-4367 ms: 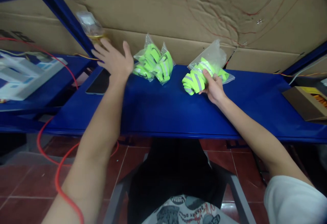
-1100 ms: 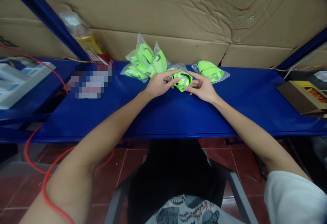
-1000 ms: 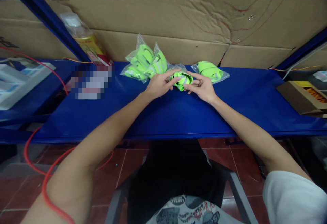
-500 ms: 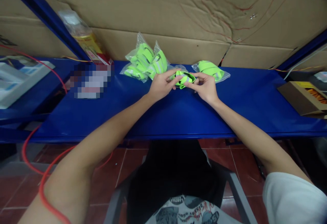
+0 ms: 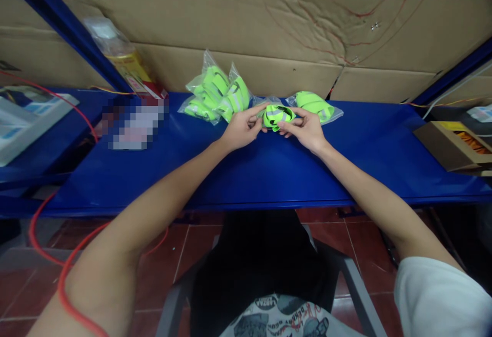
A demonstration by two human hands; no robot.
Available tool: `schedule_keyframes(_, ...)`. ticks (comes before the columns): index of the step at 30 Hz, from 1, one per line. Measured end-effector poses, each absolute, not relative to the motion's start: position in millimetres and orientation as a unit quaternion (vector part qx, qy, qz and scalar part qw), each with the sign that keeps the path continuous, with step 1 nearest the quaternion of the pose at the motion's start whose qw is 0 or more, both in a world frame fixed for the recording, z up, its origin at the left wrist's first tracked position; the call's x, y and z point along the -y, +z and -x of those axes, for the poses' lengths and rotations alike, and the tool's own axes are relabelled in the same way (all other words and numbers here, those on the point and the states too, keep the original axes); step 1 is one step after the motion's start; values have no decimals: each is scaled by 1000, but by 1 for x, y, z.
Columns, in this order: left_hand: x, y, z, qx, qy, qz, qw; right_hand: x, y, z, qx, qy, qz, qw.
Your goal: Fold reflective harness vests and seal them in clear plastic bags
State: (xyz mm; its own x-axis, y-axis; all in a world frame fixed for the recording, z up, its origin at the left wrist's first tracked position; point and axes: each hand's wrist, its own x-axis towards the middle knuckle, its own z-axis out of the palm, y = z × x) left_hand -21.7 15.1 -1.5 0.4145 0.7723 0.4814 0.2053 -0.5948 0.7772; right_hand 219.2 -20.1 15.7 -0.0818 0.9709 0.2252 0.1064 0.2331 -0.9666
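Between my hands is a rolled-up neon green reflective strap with silvery stripes and a dark inner side. My left hand pinches its left side, thumb toward me. On the other side my right hand grips it, with the thumb and fingers closed on the front and right edge. Just behind the roll lies a clear plastic bag, partly hidden by it. Bagged green straps are heaped to the left of my hands. Another bagged strap lies behind my right hand.
The blue table backs onto a cardboard wall. A bottle with a yellow label stands at the back left. An open cardboard box sits at the right. A red hose loops near my left arm.
The green roll has turned slightly in my fingers, showing more of its striped outer face. Both hands keep hold of it. The whole view has shifted a little.
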Motion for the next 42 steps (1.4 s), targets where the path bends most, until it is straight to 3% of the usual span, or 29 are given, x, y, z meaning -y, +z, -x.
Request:
schedule_keyframes(17, 10, 14, 7, -468, 398, -783, 92, 25, 12, -207, 577, 406, 473, 528)
schedule_keyframes(31, -4, 0, 12, -390, 483, -751, 225, 35, 21, -205, 513, 570, 416, 489)
schedule_keyframes(42, 4, 2, 2, -345, 474, -748, 311, 29, 16, -208, 538, 468, 475, 516)
